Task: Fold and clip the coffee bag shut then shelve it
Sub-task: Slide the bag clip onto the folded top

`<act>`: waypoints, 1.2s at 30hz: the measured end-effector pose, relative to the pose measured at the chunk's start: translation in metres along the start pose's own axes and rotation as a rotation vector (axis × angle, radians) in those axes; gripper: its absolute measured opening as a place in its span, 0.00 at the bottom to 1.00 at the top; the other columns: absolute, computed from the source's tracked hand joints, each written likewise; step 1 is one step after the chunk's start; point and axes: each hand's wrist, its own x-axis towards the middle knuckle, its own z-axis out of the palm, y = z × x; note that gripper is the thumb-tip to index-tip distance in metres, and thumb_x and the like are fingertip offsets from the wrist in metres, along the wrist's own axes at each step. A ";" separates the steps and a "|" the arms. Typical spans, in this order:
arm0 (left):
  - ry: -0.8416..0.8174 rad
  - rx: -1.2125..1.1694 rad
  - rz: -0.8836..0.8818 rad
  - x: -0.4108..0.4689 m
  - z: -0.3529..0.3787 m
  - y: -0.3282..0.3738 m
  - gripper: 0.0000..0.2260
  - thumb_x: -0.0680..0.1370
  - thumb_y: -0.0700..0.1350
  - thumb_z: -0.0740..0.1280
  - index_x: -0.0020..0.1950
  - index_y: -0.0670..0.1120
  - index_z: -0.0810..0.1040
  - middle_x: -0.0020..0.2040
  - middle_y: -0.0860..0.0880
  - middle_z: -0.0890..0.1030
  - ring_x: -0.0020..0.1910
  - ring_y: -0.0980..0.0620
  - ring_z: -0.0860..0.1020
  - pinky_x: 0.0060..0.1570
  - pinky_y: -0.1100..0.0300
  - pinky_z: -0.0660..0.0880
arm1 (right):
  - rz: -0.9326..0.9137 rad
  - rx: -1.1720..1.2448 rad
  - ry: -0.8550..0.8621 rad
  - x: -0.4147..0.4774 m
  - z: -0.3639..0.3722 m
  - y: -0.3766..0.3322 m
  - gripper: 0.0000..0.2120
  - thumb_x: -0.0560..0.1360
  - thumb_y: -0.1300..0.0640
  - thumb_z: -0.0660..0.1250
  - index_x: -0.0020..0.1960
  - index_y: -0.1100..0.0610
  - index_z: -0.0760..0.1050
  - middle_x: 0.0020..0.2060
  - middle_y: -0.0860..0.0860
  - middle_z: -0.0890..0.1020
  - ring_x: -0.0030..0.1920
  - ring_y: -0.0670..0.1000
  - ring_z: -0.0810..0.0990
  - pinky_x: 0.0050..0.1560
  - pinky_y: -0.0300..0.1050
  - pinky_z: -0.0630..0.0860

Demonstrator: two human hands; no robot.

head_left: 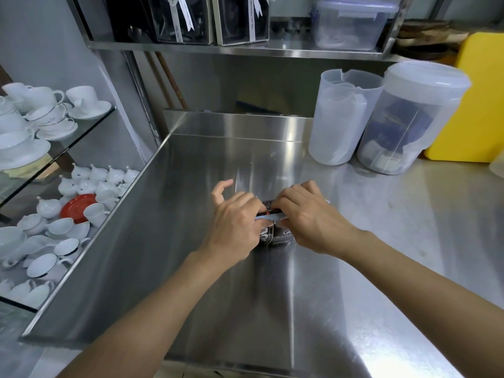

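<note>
**Both hands pinch the clip across the coffee bag's top**

A small dark coffee bag [275,237] stands on the steel counter [341,282], near its middle, mostly hidden between two hands. The left hand [234,227] grips the bag's left side, thumb and fingers pressed around a pale blue clip [268,218] that lies across the folded top; its index finger sticks up free. The right hand [311,216] covers the bag's right side, fingers curled down tight over the fold and the clip's other end. Whether the clip is fully closed cannot be told. Behind, two translucent plastic containers [381,118] stand against the backsplash, beneath a steel shelf [245,51]. To the left, white cups [51,105] sit on glass shelves.
</note>
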 end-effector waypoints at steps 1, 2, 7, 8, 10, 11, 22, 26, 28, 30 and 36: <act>0.010 0.001 0.003 0.000 0.001 0.001 0.05 0.67 0.43 0.68 0.32 0.43 0.76 0.27 0.51 0.74 0.29 0.50 0.76 0.61 0.53 0.55 | -0.011 0.011 0.009 0.001 0.002 -0.001 0.09 0.71 0.61 0.59 0.42 0.65 0.76 0.34 0.58 0.78 0.33 0.58 0.74 0.38 0.51 0.63; 0.018 -0.002 -0.002 -0.001 0.002 0.001 0.06 0.68 0.44 0.66 0.33 0.44 0.76 0.27 0.51 0.74 0.29 0.50 0.76 0.61 0.53 0.54 | -0.017 0.027 0.014 0.003 0.002 -0.003 0.09 0.72 0.61 0.59 0.42 0.65 0.76 0.33 0.58 0.78 0.32 0.58 0.74 0.37 0.52 0.64; -0.017 -0.065 -0.074 -0.002 -0.006 -0.009 0.11 0.66 0.55 0.69 0.40 0.48 0.79 0.35 0.55 0.78 0.39 0.58 0.77 0.66 0.59 0.38 | -0.013 0.091 0.009 0.004 0.000 -0.001 0.07 0.67 0.66 0.59 0.39 0.66 0.76 0.30 0.59 0.77 0.30 0.58 0.73 0.35 0.49 0.61; -0.032 -0.069 -0.089 -0.003 -0.008 -0.012 0.14 0.64 0.58 0.69 0.42 0.49 0.79 0.38 0.56 0.78 0.42 0.60 0.76 0.66 0.59 0.35 | 0.007 0.123 0.020 0.004 -0.002 0.001 0.09 0.68 0.63 0.58 0.39 0.66 0.76 0.30 0.59 0.77 0.30 0.58 0.74 0.35 0.49 0.61; -0.032 -0.086 -0.123 -0.006 -0.010 -0.018 0.14 0.65 0.58 0.68 0.42 0.49 0.80 0.41 0.56 0.78 0.45 0.63 0.74 0.66 0.58 0.34 | 0.035 0.166 0.053 0.005 -0.005 0.005 0.11 0.69 0.60 0.58 0.39 0.65 0.76 0.30 0.58 0.77 0.30 0.58 0.74 0.35 0.49 0.61; -0.028 -0.102 -0.140 -0.007 -0.010 -0.021 0.12 0.66 0.56 0.68 0.40 0.49 0.80 0.40 0.56 0.79 0.45 0.63 0.73 0.66 0.58 0.35 | 0.041 0.169 0.056 0.006 -0.005 0.005 0.09 0.69 0.61 0.60 0.39 0.65 0.76 0.30 0.58 0.78 0.30 0.58 0.74 0.36 0.49 0.61; -0.006 -0.080 -0.140 -0.008 -0.005 -0.028 0.07 0.69 0.50 0.69 0.35 0.47 0.80 0.35 0.53 0.79 0.41 0.59 0.73 0.66 0.59 0.36 | 0.047 0.152 0.032 0.012 0.001 0.002 0.13 0.68 0.53 0.65 0.43 0.62 0.78 0.35 0.55 0.81 0.36 0.57 0.78 0.40 0.50 0.62; 0.021 -0.022 -0.167 -0.006 -0.005 -0.026 0.11 0.70 0.53 0.67 0.33 0.47 0.80 0.31 0.53 0.78 0.33 0.56 0.76 0.67 0.57 0.38 | 0.089 0.174 0.044 0.016 0.007 -0.002 0.09 0.68 0.56 0.64 0.42 0.62 0.78 0.35 0.55 0.80 0.35 0.58 0.77 0.39 0.51 0.62; 0.014 0.091 -0.165 -0.006 -0.006 -0.024 0.17 0.71 0.56 0.61 0.30 0.47 0.79 0.26 0.53 0.75 0.29 0.54 0.75 0.67 0.53 0.40 | 0.077 0.169 0.059 0.019 0.007 -0.001 0.10 0.69 0.57 0.62 0.40 0.63 0.77 0.33 0.56 0.79 0.33 0.58 0.76 0.38 0.50 0.61; -0.017 0.186 -0.151 -0.007 -0.007 -0.020 0.19 0.71 0.57 0.59 0.28 0.47 0.77 0.23 0.52 0.73 0.27 0.53 0.74 0.67 0.51 0.42 | 0.069 0.169 0.068 0.020 0.009 -0.002 0.07 0.67 0.60 0.62 0.38 0.64 0.76 0.31 0.56 0.78 0.32 0.58 0.75 0.37 0.49 0.61; -0.050 0.162 -0.133 -0.006 -0.009 -0.022 0.16 0.71 0.53 0.62 0.27 0.46 0.75 0.23 0.52 0.73 0.26 0.52 0.75 0.62 0.52 0.49 | 0.142 0.159 0.117 0.021 0.016 -0.009 0.03 0.62 0.66 0.64 0.35 0.64 0.75 0.28 0.57 0.78 0.30 0.58 0.74 0.36 0.50 0.60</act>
